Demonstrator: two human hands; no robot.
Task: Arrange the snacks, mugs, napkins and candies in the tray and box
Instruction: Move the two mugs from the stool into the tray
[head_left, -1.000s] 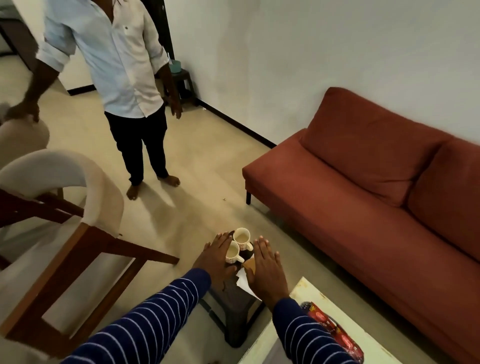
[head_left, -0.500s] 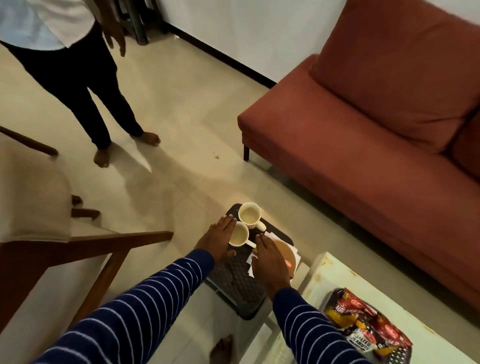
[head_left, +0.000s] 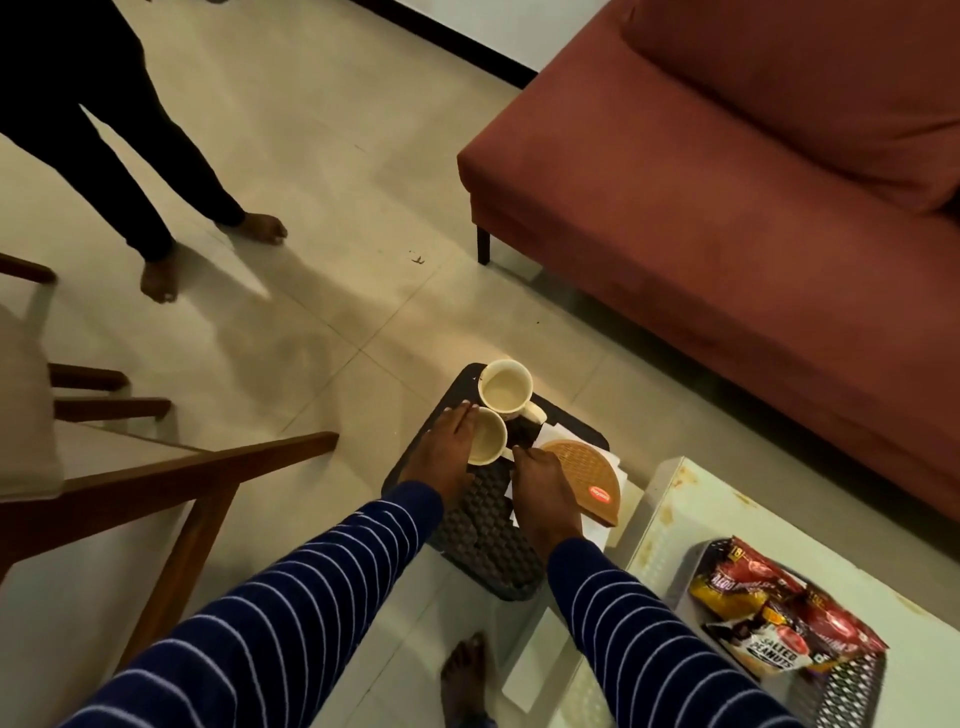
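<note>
Two cream mugs stand touching on the dark tray: the near mug and the far mug. The tray also holds white napkins under a round brown box. The left hand lays straight fingers against the near mug's side; the right hand curls fingers at its handle. A mesh basket of snack packets sits on the bench.

Both arms reach forward and down in dark blue sleeves with thin white stripes, forearms running roughly parallel. Left hand: back of hand up, fingers extended and together, their inner side touching the rim of the nearer cream ceramic mug. Right hand: back of hand up, knuckles bent, fingertips pointed down near that mug's handle; whether they pinch anything cannot be told.
</note>
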